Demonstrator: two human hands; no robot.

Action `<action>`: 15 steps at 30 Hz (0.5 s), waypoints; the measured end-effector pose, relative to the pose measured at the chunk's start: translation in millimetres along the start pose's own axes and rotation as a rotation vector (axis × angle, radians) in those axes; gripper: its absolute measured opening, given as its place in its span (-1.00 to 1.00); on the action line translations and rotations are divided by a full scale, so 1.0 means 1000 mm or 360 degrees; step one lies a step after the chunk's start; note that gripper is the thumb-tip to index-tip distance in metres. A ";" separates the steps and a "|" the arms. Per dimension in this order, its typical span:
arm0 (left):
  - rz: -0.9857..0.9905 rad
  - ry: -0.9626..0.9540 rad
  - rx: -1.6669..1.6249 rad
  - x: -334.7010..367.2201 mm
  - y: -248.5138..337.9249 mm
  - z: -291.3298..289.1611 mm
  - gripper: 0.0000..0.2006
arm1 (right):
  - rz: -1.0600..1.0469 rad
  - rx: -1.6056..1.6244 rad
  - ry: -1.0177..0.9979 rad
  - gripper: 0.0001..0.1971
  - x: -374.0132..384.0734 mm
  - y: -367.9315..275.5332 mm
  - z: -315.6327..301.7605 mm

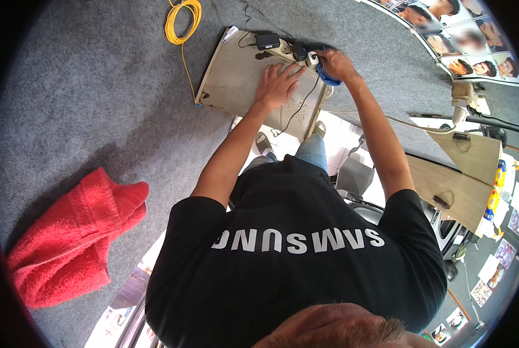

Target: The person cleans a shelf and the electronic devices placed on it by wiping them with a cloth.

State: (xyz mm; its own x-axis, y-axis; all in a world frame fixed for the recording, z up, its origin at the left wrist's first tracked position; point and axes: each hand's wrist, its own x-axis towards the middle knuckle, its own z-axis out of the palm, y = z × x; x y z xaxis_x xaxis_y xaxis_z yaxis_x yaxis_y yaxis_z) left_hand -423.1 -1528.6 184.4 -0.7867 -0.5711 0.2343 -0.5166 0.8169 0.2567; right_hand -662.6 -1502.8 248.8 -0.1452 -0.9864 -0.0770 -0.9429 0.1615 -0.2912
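My left hand [278,86] reaches over the small grey board-topped shelf [230,75], its fingers spread and holding nothing. Its fingertips come close to a white plug [311,60] at the shelf's far edge. On the other side of that plug is my right hand [337,65], fingers bent and closed, forefinger beside the plug. Something blue [329,79] shows under and beside this hand; what the fingers grip is hidden. A black adapter [298,52] sits in the white socket strip [285,49], and another black adapter [267,42] lies to its left. A thin black cable [300,107] trails across the shelf.
A coiled yellow cable [183,23] hangs on the grey textured wall, its end running down to the shelf's corner. A red towel [79,243] hangs at left. To the right are wooden drawers [445,191], a white pipe-like fitting [461,107] and a photo poster [468,40].
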 end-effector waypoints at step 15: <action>0.0068 0.0205 -0.0060 -0.004 -0.004 0.002 -0.50 | 0.0183 -0.0219 0.0259 -0.59 -0.110 -0.017 0.028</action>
State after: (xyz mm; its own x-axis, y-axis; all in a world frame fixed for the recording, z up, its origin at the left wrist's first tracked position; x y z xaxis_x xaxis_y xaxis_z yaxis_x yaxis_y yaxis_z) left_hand -418.1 -1529.2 180.7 -0.7567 -0.5434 0.3636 -0.4684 0.8385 0.2784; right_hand -622.3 -1396.3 235.2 -0.2896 -0.9555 0.0555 -0.9478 0.2782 -0.1556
